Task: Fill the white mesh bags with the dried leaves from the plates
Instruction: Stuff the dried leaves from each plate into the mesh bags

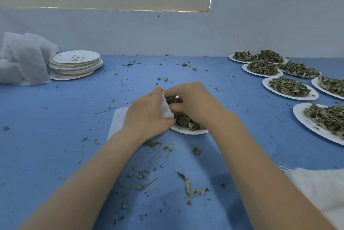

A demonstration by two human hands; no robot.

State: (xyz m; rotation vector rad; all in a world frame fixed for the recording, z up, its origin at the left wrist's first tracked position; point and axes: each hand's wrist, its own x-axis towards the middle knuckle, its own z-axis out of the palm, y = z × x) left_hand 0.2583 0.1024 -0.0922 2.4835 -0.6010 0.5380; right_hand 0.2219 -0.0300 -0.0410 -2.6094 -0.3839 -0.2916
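A pale wall and a drawn blind back a table under a blue cloth [55, 118], which is littered with crumbs and stems of leaf. Right in the middle, both hands work over a paper plate [188, 130] heaped with dried leaves [186, 121]. The left hand [147, 116] has its fingers curled round the mouth of a white mesh bag [166, 109], pinching the cloth so it stays open; the rest of the bag trails flat on the table behind that wrist. The right hand [195, 101] is bunched around a clump of leaves at the bag's opening, fingers closed on it.

From here the leaves look feather-light and brittle, likely to shatter and scatter if squeezed hard, so loose handfuls seem wiser. The bag is limp and would collapse unless held by its rim.

To the right wait more full plates [290, 88], well apart from the hands. At far left a stack of emptied plates [76, 62] sits just beside a heap of filled bags [24, 58]. More white cloth [316, 188] lies at the near right edge.
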